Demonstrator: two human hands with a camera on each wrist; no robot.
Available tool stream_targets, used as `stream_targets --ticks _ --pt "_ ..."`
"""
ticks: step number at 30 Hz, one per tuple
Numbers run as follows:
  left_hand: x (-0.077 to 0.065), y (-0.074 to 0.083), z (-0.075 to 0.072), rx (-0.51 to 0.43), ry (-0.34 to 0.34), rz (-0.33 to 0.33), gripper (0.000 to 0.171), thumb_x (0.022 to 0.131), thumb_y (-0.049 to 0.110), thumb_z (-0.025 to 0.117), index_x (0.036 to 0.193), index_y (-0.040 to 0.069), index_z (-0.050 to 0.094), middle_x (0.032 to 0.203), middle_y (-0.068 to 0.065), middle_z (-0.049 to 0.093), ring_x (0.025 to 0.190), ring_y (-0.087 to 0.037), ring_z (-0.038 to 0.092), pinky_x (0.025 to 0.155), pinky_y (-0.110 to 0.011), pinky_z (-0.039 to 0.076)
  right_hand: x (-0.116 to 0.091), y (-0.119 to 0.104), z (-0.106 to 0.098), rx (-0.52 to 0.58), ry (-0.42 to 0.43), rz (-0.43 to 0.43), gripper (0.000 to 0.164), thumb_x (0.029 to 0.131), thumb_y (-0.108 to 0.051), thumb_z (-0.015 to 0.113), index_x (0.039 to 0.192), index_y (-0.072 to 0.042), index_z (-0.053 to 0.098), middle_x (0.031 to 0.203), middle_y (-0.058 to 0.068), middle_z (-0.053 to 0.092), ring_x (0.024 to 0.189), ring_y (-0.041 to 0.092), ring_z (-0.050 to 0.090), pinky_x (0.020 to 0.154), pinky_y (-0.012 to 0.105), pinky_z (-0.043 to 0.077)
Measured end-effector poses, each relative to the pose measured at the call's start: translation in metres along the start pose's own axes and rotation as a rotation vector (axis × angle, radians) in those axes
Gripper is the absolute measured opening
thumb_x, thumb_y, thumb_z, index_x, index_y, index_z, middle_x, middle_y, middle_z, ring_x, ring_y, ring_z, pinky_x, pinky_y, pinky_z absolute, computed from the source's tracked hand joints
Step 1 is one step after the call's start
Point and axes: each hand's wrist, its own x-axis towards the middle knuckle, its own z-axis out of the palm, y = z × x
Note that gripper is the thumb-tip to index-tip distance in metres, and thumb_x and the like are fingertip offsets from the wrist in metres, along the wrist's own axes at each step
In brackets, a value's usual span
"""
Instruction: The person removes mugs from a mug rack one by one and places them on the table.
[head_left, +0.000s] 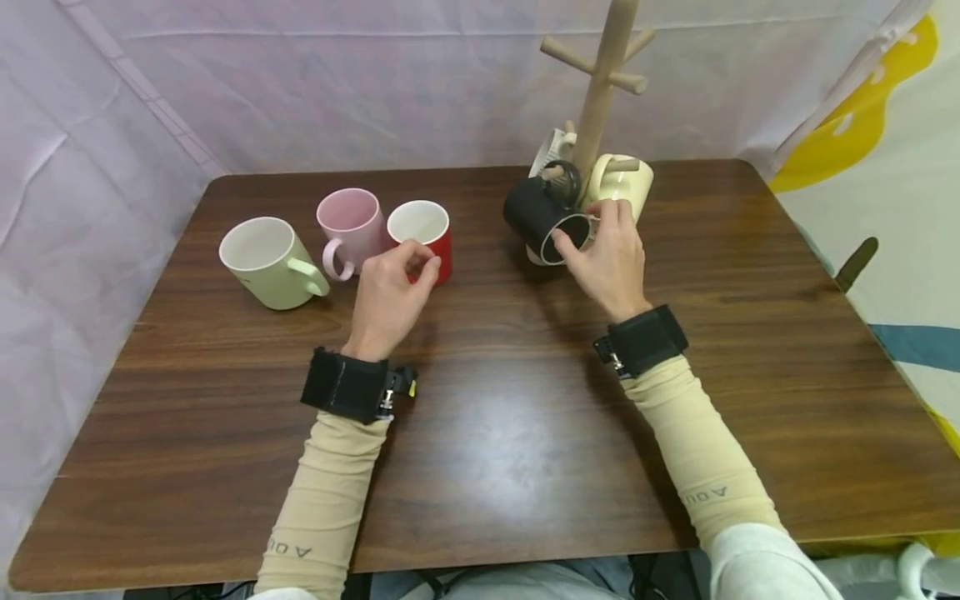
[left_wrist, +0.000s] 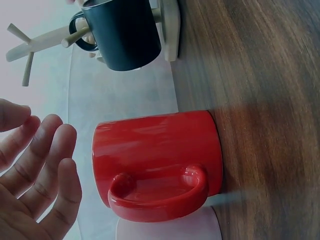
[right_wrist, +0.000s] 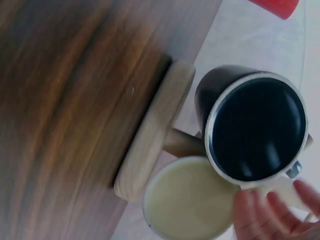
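A black mug (head_left: pixel 531 212) hangs by its handle on a peg of the wooden mug tree (head_left: pixel 597 100), its mouth tipped toward me. My right hand (head_left: pixel 611 258) is at the mug's rim; in the right wrist view its blurred fingers (right_wrist: pixel 276 212) spread beside the rim, not wrapped round it. Behind that hand, a cream mug (head_left: pixel 633 185) hangs on another peg. My left hand (head_left: pixel 390 300) hovers before a red mug (head_left: pixel 442 254) with loosely bent fingers. The left wrist view shows a gap between this hand and the red mug (left_wrist: pixel 155 145), and nothing held.
Left of the red mug stand a pink mug (head_left: pixel 362 237) and a light green mug (head_left: pixel 273 271), both upright on the brown table (head_left: pixel 480 400). A white mug (head_left: pixel 551 150) hangs at the tree's back. Bare pegs (head_left: pixel 566 56) stick out above. Pale cloth (head_left: pixel 337 92) hangs behind the table.
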Motion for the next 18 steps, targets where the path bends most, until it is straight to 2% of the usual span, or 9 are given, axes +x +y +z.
stream_targets --ticks 3,8,14,18 --pt "-0.001 0.001 0.000 0.002 -0.001 -0.002 0.008 0.093 0.005 0.069 0.092 -0.002 0.071 0.081 -0.013 0.072 0.072 -0.026 0.066 0.066 -0.037 0.048 0.000 -0.001 0.004 -0.034 -0.044 0.077 0.060 0.083 -0.037 0.076 0.120 0.005 0.056 0.112 0.024 0.052 0.095 0.046 0.056 0.079 0.060 0.048" --pt "-0.003 0.001 0.001 0.010 -0.003 -0.007 0.007 0.093 0.005 0.069 0.092 -0.002 0.071 0.081 -0.013 0.072 0.071 -0.026 0.066 0.066 -0.038 0.049 0.000 -0.004 0.007 -0.088 -0.119 0.154 0.069 0.085 -0.047 0.075 0.128 0.002 0.053 0.117 0.023 0.051 0.097 0.048 0.058 0.079 0.061 0.049" --pt "-0.004 0.001 0.001 0.021 -0.005 -0.006 0.008 0.093 0.006 0.070 0.093 -0.002 0.071 0.080 -0.013 0.072 0.071 -0.026 0.066 0.066 -0.039 0.049 0.006 -0.008 0.012 -0.137 -0.102 0.147 0.072 0.085 -0.051 0.075 0.127 0.004 0.054 0.116 0.023 0.052 0.099 0.046 0.058 0.078 0.060 0.050" --pt "-0.006 0.002 0.000 0.016 -0.003 -0.001 0.008 0.093 0.006 0.070 0.093 -0.002 0.071 0.080 -0.013 0.072 0.071 -0.026 0.065 0.066 -0.038 0.049 0.010 -0.012 0.012 -0.173 -0.095 0.127 0.077 0.081 -0.052 0.079 0.126 0.006 0.054 0.114 0.024 0.053 0.101 0.045 0.057 0.078 0.060 0.050"
